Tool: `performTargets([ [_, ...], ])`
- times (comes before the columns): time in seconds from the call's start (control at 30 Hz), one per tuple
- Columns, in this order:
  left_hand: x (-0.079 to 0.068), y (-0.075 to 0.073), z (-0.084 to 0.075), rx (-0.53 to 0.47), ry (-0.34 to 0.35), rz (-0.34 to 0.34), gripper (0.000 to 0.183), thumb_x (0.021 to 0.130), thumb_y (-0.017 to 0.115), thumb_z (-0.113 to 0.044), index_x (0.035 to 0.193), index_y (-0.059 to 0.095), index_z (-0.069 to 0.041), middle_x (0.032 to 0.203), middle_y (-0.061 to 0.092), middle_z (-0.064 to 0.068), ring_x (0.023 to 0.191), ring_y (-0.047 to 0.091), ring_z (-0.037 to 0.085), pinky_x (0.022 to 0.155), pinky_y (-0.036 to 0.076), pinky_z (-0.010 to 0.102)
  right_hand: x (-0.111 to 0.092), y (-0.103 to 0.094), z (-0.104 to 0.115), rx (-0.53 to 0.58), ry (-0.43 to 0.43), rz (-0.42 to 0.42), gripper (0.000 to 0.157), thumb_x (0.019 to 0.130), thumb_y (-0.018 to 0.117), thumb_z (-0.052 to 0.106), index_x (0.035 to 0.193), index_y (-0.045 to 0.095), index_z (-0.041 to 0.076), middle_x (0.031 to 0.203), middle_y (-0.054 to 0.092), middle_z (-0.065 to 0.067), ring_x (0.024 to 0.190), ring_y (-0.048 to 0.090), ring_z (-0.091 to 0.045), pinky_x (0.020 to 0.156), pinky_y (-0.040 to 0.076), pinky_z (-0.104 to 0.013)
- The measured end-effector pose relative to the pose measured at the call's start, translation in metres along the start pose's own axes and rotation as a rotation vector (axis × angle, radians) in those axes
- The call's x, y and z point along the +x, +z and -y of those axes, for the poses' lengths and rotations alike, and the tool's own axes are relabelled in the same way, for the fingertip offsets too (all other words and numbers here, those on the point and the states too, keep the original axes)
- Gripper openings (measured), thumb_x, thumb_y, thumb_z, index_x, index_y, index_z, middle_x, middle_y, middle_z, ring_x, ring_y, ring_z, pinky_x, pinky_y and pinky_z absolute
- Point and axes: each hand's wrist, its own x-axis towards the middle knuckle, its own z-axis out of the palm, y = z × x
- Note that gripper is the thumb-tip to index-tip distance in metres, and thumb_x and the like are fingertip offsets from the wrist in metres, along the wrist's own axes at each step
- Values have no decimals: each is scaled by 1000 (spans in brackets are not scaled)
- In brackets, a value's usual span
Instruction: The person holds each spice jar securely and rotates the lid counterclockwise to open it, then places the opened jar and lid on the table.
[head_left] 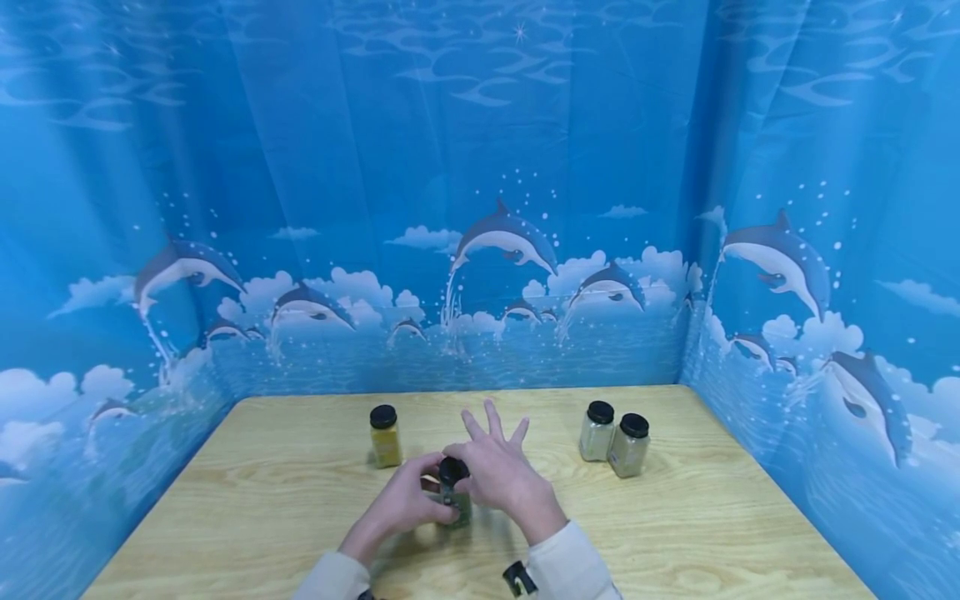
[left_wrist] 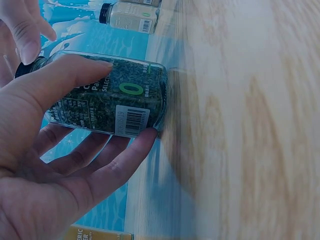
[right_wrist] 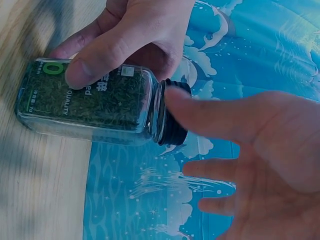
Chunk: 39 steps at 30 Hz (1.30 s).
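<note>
My left hand grips a clear glass jar of dried green herb flakes, its thumb along one side and fingers round the other. The jar stands roughly upright, its base at or just above the table; I cannot tell which. At the top, my right hand pinches the black cap between thumb and index finger, while its other fingers spread away. The cap is on the jar's neck. In the head view the hands partly hide the jar.
On the wooden table, a jar of yellow powder stands to the left, beyond my left hand. Two black-capped jars, one with whitish contents and one greyish-beige, stand together at right. A blue dolphin-print curtain surrounds the back and sides.
</note>
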Motion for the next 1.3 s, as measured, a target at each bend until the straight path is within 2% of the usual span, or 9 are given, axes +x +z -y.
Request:
performTargets([
  [0.2,0,0,1,-7,16,1,48,63,84,-13,106,62,-14,104,64,8,96,65,22,85,56,38,1,1,0,-16,27,-52,56,79,68,54,125,60,23,155,30,-11,145,11,-44,97,11,-84],
  [0.47,0,0,1,-14,12,0,45,64,84,-14,103,62,-15,102,64,7,94,65,21,83,56,35,4,4,-1,-13,45,-112,48,73,70,60,99,68,20,150,39,-12,143,16,-46,95,11,-86],
  [0.63,0,0,0,-18,7,1,45,64,84,-14,103,62,-14,103,64,7,96,65,22,85,56,39,5,5,0,-19,40,-122,42,72,73,58,91,68,21,149,41,-12,143,18,-47,94,12,-86],
  [0.83,1,0,-1,-9,8,0,44,64,84,-14,102,62,-15,104,64,7,95,65,21,84,56,37,4,5,0,-35,29,-123,36,73,75,52,95,70,24,149,41,-10,143,17,-47,93,13,-86],
  [1.0,1,0,-2,9,-4,-1,46,64,84,-14,104,62,-16,105,64,7,95,65,21,84,56,38,4,4,1,-31,15,-104,31,73,78,40,101,71,27,150,39,-9,143,15,-46,92,12,-87],
  [1.17,1,0,-2,16,-3,-5,51,63,84,-14,109,62,-15,105,64,7,94,65,20,83,56,36,2,2,2,-25,-1,-81,35,75,79,27,109,69,30,152,37,-10,143,15,-47,92,11,-87],
  [1.3,0,0,-1,21,6,-9,51,63,84,-14,109,62,-15,105,65,7,93,65,20,83,56,35,1,2,3,-15,-3,-60,39,76,78,23,113,67,32,153,35,-9,144,13,-47,92,11,-86],
])
